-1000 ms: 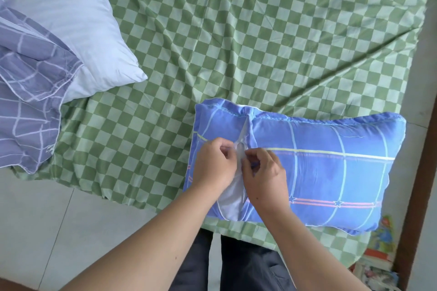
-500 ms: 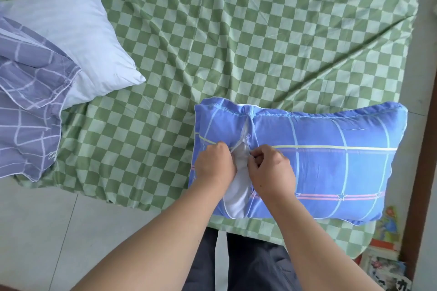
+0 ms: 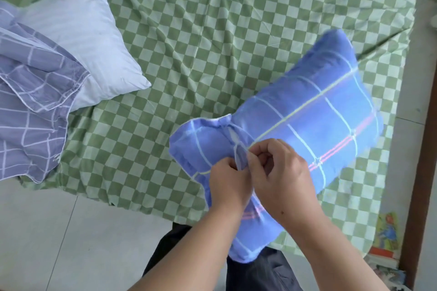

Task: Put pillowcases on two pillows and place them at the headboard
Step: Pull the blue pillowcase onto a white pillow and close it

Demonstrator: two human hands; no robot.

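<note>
Fingers of left hand (image 3: 229,185) and right hand (image 3: 282,178): curled, pinching the opening edges of the blue pillowcase (image 3: 307,125) together. Cased pillow: tilted over the bed (image 3: 212,19) edge. Bare pillow (image 3: 80,40) and grey pillowcase (image 3: 30,101): far left

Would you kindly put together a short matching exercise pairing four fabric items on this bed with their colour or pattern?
Things:
1. bed sheet
2. bare pillow
3. loose pillowcase
4. pillow gripped by both hands

Descriptions:
A. bright blue with pale and pink stripes
B. plain white
C. green checks
D. greyish purple with thin white lines

Pairs: 1-C, 2-B, 3-D, 4-A
</note>
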